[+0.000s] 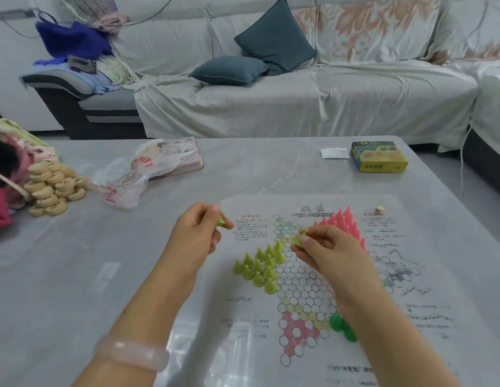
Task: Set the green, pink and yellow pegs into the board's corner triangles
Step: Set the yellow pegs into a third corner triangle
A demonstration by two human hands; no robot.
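Two hands, each pinching one yellow-green cone peg: left hand (200, 229), right hand (324, 251), above our thin printed paper board (307, 277). Risk: our right forearm toppling dark-green pegs (342, 328) beneath.

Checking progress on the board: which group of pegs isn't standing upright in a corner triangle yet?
The dark green pegs: they lie tipped beside the right forearm, while the pink pegs and yellow-green pegs stand.

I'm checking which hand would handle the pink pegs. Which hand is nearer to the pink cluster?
Right. The right hand sits just in front of the pink pegs, nearly touching; the left hand is well off to their left.
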